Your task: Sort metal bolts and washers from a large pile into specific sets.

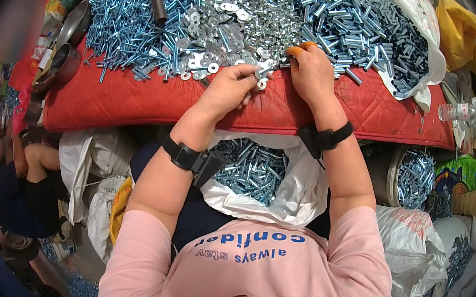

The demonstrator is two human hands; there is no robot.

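Observation:
My left hand [228, 91] is closed at the front edge of the piles, its fingertips pinching a small metal fastener [263, 71] with a washer at its end. To its right, my right hand [312, 78] has orange covers on its fingertips, which are pressed together beside the nuts; what they hold is hidden. Beyond my hands lie flat silver washers [226, 7], small shiny nuts [262, 10], long bluish bolts [132, 16] at the left and metal sleeves [357, 30] at the right. All rest on a red quilted cover [155, 104].
In my lap a white sack [297, 199] holds bluish metal fasteners [250, 170]. A dark tool handle [156, 1] lies on the bolts. Metal bowls [62, 64] stand at the left, a plastic bottle [459, 112] at the right. Another person [17, 182] sits at the far left.

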